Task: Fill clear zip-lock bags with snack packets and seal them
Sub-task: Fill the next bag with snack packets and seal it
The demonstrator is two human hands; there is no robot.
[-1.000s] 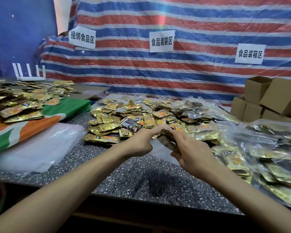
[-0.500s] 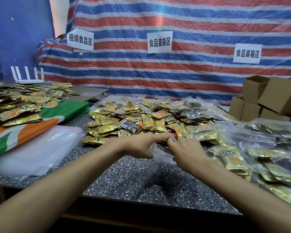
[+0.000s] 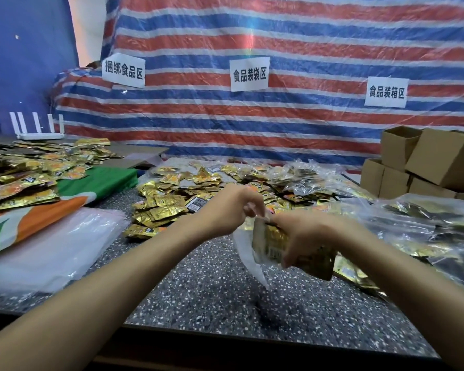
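Head view: left hand (image 3: 225, 210) pinches bag (image 3: 252, 250) mouth, right hand (image 3: 311, 236) grips its packet-filled body, above tabletop (image 3: 212, 295) centre. Film likely light, limp, slippery; hold at zip strip.

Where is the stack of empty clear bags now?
Head view, left side: the flat stack of clear plastic bags lies on the speckled table, beside the orange-green cloth.
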